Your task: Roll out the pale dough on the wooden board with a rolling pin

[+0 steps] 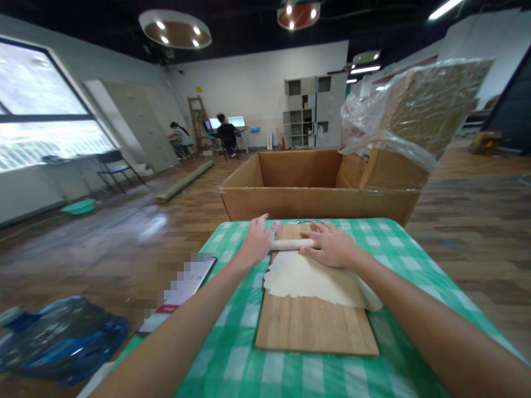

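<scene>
A pale rolling pin (pixel 290 244) lies crosswise over the far part of a wooden cutting board (pixel 315 329). My left hand (pixel 259 241) is at the pin's left end, fingers stretched forward and thumb apart. Over its right end rests my right hand (pixel 329 244), the fingers spread and fairly flat. Below the pin, a thin sheet of rolled dough (pixel 309 279) with ragged edges covers the board's middle. Its right side hangs past the board onto the cloth, partly hidden by my right hand and forearm.
A green-and-white checked tablecloth (pixel 224 342) covers the table. Beyond it stands a large open cardboard box (pixel 315 203) with plastic-wrapped cardboard (pixel 431 105). A partly blurred flat item (pixel 182 296) lies left; a big water bottle (pixel 62 337) is on the floor. Two people sit far back.
</scene>
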{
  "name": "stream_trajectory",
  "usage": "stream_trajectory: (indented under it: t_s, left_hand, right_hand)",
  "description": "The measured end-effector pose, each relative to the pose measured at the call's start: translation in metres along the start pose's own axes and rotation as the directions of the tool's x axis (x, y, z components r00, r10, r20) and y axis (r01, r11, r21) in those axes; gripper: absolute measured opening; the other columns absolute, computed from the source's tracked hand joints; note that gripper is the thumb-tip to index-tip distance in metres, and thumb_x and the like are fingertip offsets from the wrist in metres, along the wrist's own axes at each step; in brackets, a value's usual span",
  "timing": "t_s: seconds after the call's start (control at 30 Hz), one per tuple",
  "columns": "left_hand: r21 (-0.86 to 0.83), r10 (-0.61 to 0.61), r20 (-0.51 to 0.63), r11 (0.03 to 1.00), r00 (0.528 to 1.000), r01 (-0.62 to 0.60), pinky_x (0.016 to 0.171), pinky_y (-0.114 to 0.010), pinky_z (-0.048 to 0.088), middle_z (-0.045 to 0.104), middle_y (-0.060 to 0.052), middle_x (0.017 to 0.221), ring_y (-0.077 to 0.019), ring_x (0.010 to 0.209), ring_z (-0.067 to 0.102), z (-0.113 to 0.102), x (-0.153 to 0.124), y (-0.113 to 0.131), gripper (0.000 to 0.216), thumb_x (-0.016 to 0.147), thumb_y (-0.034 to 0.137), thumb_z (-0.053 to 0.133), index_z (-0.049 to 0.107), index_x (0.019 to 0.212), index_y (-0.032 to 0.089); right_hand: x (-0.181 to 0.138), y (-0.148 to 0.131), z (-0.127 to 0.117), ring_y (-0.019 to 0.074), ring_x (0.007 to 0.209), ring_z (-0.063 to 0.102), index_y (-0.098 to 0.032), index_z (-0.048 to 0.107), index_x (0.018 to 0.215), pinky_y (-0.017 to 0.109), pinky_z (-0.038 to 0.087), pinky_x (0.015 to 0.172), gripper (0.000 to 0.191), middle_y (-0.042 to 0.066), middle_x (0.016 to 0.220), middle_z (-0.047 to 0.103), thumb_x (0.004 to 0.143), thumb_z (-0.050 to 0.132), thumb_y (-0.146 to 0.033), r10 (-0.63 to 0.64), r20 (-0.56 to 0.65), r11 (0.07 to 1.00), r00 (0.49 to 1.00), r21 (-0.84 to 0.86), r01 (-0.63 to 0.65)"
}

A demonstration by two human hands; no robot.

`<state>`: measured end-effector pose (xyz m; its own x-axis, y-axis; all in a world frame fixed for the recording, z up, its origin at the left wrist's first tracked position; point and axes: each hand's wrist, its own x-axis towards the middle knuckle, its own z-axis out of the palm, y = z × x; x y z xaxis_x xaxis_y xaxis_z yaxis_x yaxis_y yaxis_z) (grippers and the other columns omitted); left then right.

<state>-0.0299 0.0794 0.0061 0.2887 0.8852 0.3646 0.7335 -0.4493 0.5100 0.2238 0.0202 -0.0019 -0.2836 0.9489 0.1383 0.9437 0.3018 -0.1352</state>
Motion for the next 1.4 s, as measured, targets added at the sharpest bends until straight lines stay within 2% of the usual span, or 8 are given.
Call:
stream_trajectory:
  t_s: [0.1,0.2,0.3,0.53,0.83,1.1,1.23,1.4]
  left_hand:
    - [-0.132,-0.187,-0.095,0.976,0.978,0.174,0.098,-0.042,0.052,0.069,-0.015,0.123,-0.0267,0.111,0.066,-0.022,-0.032,-0.002,0.046,0.1,0.05,0.048,0.058,0.127,0.014]
    - [-0.046,-0.236,0.03,0.97,0.971,0.237,0.083,-0.039,0.052,0.072,-0.01,0.103,-0.0253,0.091,0.067,-0.028,-0.063,-0.001,0.036,0.094,0.049,0.057,0.063,0.11,0.016]
    - [0.072,-0.202,0.143,0.979,0.969,0.193,0.075,-0.036,0.047,0.071,-0.008,0.093,-0.0251,0.086,0.066,-0.021,-0.076,0.002,0.032,0.093,0.051,0.059,0.065,0.092,0.02]
    - [0.267,-0.111,0.257,0.963,0.96,0.04,0.068,-0.033,0.037,0.068,-0.007,0.088,-0.0245,0.083,0.063,-0.018,-0.076,0.014,0.048,0.094,0.066,0.053,0.062,0.075,0.023]
    - [0.094,-0.028,0.368,0.996,0.929,-0.007,0.063,-0.031,0.03,0.061,-0.001,0.072,-0.0193,0.071,0.056,-0.026,-0.073,0.004,0.046,0.096,0.057,0.051,0.058,0.068,0.021]
    - [0.053,0.004,0.404,0.998,0.915,-0.027,0.063,-0.03,0.032,0.061,0.0,0.07,-0.0181,0.069,0.056,-0.042,-0.073,-0.003,0.037,0.092,0.046,0.056,0.06,0.065,0.021]
    - [0.078,-0.027,0.46,0.997,0.888,-0.01,0.06,-0.029,0.031,0.06,0.001,0.064,-0.0173,0.064,0.055,-0.056,-0.077,-0.009,0.034,0.088,0.043,0.06,0.059,0.063,0.021]
    - [0.102,-0.096,0.405,0.993,0.909,0.059,0.058,-0.028,0.031,0.062,0.001,0.064,-0.0168,0.063,0.057,-0.06,-0.08,-0.013,0.03,0.085,0.044,0.065,0.059,0.067,0.021]
  right_hand:
    - [-0.007,-0.003,-0.002,0.0398,0.147,0.044,-0.033,0.062,0.149,0.054,0.034,0.119,0.065,0.01,0.163,0.048,0.101,0.041,-0.072,0.006,-0.037,1.0,0.999,0.025,-0.005]
    - [-0.008,-0.003,-0.004,0.0348,0.136,0.054,-0.03,0.072,0.136,0.046,0.045,0.108,0.052,0.009,0.15,0.061,0.103,0.046,-0.06,0.012,-0.069,0.997,0.998,0.07,-0.007]
    - [-0.006,0.0,-0.004,0.0314,0.121,0.063,-0.025,0.079,0.112,0.039,0.049,0.098,0.041,0.009,0.129,0.073,0.101,0.054,-0.055,0.005,-0.086,0.995,0.996,0.096,0.003]
    - [-0.004,0.011,-0.001,0.0279,0.11,0.066,-0.019,0.076,0.102,0.035,0.048,0.094,0.026,0.012,0.124,0.071,0.1,0.062,-0.042,0.076,-0.165,0.992,0.983,0.112,-0.058]
    - [0.002,0.035,-0.008,0.0229,0.101,0.066,-0.019,0.07,0.094,0.03,0.044,0.088,0.024,0.011,0.111,0.071,0.103,0.06,-0.039,0.144,-0.255,0.985,0.956,0.132,-0.113]
    - [-0.003,0.022,-0.014,0.0196,0.077,0.063,-0.022,0.066,0.084,0.029,0.037,0.067,0.025,0.005,0.085,0.072,0.101,0.062,-0.04,0.169,-0.186,0.975,0.968,0.178,-0.136]
    - [-0.006,0.018,-0.019,0.0197,0.076,0.064,-0.022,0.067,0.085,0.029,0.037,0.066,0.022,0.005,0.084,0.073,0.1,0.063,-0.039,0.144,-0.176,0.971,0.974,0.213,-0.105]
    - [-0.007,0.017,-0.025,0.0214,0.079,0.068,-0.022,0.071,0.094,0.03,0.041,0.067,0.019,0.007,0.091,0.076,0.099,0.064,-0.039,0.105,-0.106,0.967,0.989,0.243,-0.076]
